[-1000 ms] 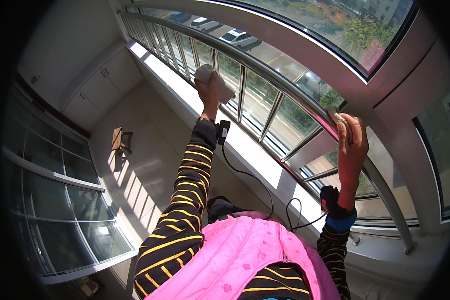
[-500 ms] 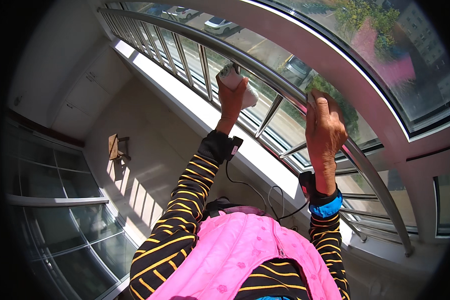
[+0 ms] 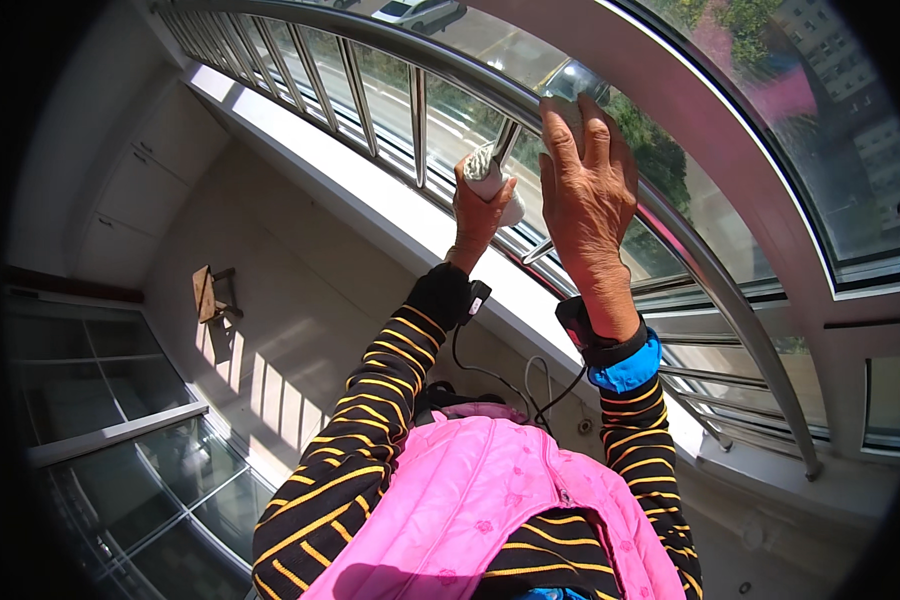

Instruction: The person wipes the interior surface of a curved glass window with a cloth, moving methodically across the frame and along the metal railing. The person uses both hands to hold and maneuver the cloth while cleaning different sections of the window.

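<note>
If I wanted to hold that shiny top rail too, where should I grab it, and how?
Probably the bare stretch of the top rail just left of the person's right hand: come from the room side, over the top, and wrap your fingers around it. It looks like a smooth, rounded tube, and the upright bars below it stand apart.

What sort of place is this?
Probably an enclosed balcony above ground level: a metal railing runs along a window, a white car shows below outside, and a glass-paned partition stands opposite.

The cloth (image 3: pixel 485 181) is white, the sleeves (image 3: pixel 378 395) yellow-striped black.
</note>
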Available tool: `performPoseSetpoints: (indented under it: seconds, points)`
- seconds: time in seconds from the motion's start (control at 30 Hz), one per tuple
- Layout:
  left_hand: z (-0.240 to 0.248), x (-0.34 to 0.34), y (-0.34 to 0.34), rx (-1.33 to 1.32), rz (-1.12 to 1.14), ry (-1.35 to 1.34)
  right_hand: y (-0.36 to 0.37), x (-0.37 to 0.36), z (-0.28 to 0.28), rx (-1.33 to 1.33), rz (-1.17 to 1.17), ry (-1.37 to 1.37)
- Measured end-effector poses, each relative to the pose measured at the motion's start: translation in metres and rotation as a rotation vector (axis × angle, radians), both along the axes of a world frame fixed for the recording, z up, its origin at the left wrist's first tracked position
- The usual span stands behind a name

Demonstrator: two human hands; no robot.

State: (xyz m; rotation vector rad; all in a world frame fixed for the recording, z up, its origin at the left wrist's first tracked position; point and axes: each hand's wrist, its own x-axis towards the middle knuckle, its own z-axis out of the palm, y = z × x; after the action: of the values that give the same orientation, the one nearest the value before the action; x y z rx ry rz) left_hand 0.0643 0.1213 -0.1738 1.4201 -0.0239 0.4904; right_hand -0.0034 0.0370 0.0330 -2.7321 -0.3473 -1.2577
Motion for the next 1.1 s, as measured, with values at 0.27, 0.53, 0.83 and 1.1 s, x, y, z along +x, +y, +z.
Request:
performPoseSetpoints:
  seconds: [0.27, 0.53, 0.83, 1.1]
  points:
    - [-0.071, -0.018, 0.017, 0.296, -0.085, 0.335, -0.023, 0.002, 0.035, 0.034, 0.158, 0.279]
    - [-0.084, -0.022, 0.017, 0.402, 0.024, 0.324, -0.022, 0.006, 0.030, 0.014, 0.122, 0.239]
    - [0.043, 0.015, 0.092, -0.181, 0.323, -0.082, -0.020, 0.006, 0.030, 0.038, 0.137, 0.210]
    - [0.102, 0.074, 0.084, 0.025, 0.286, -0.171, -0.018, 0.005, 0.031, 0.018, 0.117, 0.159]
